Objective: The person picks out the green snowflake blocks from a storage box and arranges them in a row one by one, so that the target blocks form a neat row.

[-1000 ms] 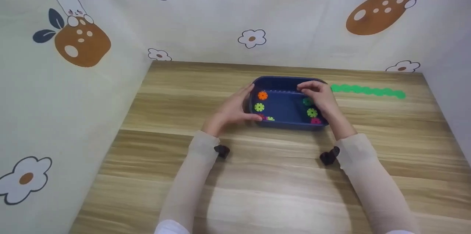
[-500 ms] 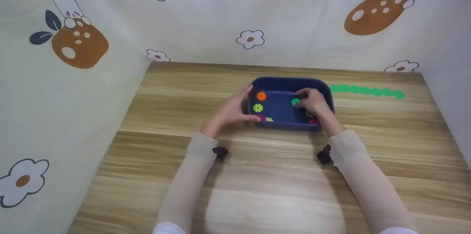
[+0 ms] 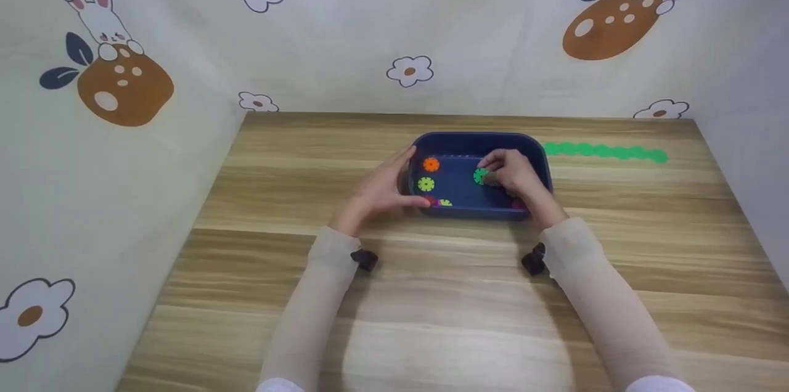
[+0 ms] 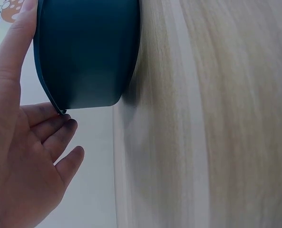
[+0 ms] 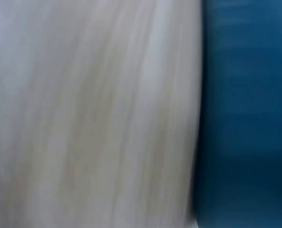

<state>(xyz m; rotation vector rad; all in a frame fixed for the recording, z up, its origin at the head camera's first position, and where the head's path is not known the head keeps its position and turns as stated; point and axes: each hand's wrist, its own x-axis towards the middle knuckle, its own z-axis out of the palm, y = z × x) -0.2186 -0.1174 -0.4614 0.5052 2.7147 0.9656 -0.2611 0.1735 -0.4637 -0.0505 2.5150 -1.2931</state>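
Note:
A dark blue rectangular tray (image 3: 481,214) sits on the wooden table. My left hand (image 3: 376,193) holds its left end, thumb over the near rim and fingers at the far corner. The left wrist view shows that hand (image 4: 29,156) against the tray's outer wall (image 4: 86,57), some fingertips off it. Inside the tray, my right hand (image 3: 511,173) pinches a green notched disc (image 3: 479,176). Along the left side lie an orange disc (image 3: 431,164), a yellow-green disc (image 3: 426,184) and several partly hidden ones near the thumb. A pink disc (image 3: 519,203) shows below the right wrist.
A straight chain of joined green discs (image 3: 607,150) extends right from behind the tray. A patterned cloth (image 3: 320,40) walls the table's back and left. The right wrist view is blurred, showing table and the tray's wall (image 5: 250,114), no hand.
My right hand has moved left inside the tray, and the green disc has moved with it from the right side toward the middle. The left hand keeps its place on the tray.

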